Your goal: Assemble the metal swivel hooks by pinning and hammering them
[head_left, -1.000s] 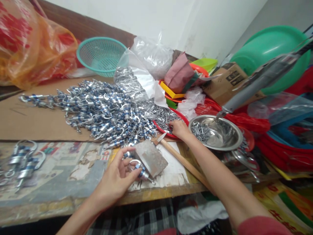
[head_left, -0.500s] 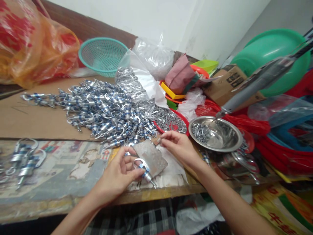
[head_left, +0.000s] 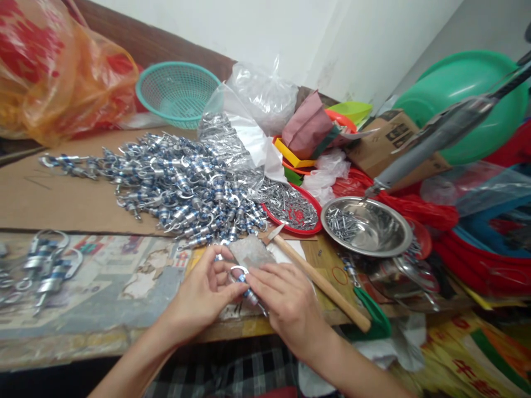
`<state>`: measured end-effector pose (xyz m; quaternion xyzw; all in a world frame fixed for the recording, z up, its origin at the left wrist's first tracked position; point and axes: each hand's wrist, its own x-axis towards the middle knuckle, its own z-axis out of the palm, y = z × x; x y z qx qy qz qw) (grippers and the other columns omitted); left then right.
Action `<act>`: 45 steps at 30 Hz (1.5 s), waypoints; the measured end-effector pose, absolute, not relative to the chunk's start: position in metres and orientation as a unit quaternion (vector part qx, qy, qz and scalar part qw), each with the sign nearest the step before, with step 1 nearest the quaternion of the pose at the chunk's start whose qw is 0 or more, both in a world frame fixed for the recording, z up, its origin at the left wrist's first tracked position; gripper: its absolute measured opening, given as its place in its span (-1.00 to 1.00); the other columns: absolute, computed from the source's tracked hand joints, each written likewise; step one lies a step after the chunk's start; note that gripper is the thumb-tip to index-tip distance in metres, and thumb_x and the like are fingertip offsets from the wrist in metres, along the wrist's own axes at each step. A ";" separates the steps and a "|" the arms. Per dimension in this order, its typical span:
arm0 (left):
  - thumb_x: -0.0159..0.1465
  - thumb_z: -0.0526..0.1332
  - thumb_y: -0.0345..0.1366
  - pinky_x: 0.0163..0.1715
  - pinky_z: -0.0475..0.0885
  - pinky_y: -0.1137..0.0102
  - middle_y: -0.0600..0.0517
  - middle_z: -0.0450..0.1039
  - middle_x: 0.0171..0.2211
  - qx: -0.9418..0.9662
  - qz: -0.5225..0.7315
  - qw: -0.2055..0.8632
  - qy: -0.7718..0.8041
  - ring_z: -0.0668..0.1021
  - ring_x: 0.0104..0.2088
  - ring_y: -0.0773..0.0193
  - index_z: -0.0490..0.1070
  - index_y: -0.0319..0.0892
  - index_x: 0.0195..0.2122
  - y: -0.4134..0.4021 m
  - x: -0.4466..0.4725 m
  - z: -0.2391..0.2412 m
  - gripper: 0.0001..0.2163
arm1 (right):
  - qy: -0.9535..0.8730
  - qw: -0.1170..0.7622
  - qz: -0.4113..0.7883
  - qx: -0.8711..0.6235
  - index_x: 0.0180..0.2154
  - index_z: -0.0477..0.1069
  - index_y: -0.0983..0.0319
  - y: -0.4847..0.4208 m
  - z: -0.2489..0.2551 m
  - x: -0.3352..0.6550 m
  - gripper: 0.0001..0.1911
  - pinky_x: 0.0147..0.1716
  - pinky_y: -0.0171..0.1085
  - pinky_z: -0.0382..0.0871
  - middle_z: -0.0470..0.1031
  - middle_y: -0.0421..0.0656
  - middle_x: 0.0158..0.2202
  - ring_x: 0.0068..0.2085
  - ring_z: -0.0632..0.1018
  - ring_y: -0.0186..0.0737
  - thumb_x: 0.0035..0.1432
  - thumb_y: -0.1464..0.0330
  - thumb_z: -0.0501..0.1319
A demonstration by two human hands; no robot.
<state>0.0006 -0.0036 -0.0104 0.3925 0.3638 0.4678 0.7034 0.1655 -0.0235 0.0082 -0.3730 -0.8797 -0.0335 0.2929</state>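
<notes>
My left hand (head_left: 203, 290) is closed around a silver snap hook (head_left: 250, 294) with blue bands, pinching it between thumb and fingers. My right hand (head_left: 288, 296) meets it from the right, its fingers closed on the same snap hook and partly covering it. Just behind the hands lies a grey metal block (head_left: 251, 251). A hammer (head_left: 319, 276) with a wooden handle rests to the right of the block, its head near the red tray. Beyond my left hand spreads a large pile of similar blue-banded snap hooks (head_left: 178, 182).
A red tray (head_left: 318, 213) of small metal pins and a steel bowl (head_left: 398, 251) with more pins stand right of the pile. A grey tool (head_left: 406, 166) slants above the bowl. A few snap hooks (head_left: 52, 271) lie at left. A teal basket (head_left: 143, 91) stands behind.
My right hand has come back toward me and leftward, from beside the metal block onto the snap hook. The hammer, hidden before by my right hand and forearm, now shows.
</notes>
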 end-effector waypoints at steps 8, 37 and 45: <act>-0.02 0.34 -0.43 -0.47 0.47 0.46 0.19 0.44 -0.48 0.388 0.465 0.707 0.365 0.52 -0.46 0.38 0.09 -0.10 -0.28 -0.003 0.000 -0.011 -0.58 | -0.842 0.304 -0.018 -0.446 -0.17 0.45 0.27 -0.035 0.008 0.156 -0.68 -0.20 -0.17 0.26 0.53 -0.08 -0.29 -0.21 0.46 -0.16 0.22 0.54 -0.05; 0.07 0.25 -0.42 -0.58 0.46 0.46 0.12 0.29 -0.31 0.450 0.534 0.586 0.411 0.50 -0.51 0.39 0.14 -0.10 -0.20 -0.013 0.008 -0.022 -0.67 | -0.717 0.130 0.097 -0.677 -0.22 0.46 0.26 0.005 -0.011 0.252 -0.77 -0.31 -0.21 0.35 0.49 -0.09 -0.32 -0.29 0.52 -0.11 0.13 0.30 0.12; 0.02 0.27 -0.40 -0.60 0.47 0.44 0.11 0.34 -0.36 0.428 0.537 0.588 0.427 0.52 -0.52 0.34 0.13 -0.10 -0.21 -0.013 0.009 -0.018 -0.64 | -0.783 0.288 0.121 -0.538 0.12 0.22 0.09 -0.045 0.028 0.232 -0.56 -0.16 -0.28 0.40 0.46 -0.12 -0.05 -0.09 0.51 -0.18 0.20 0.37 0.11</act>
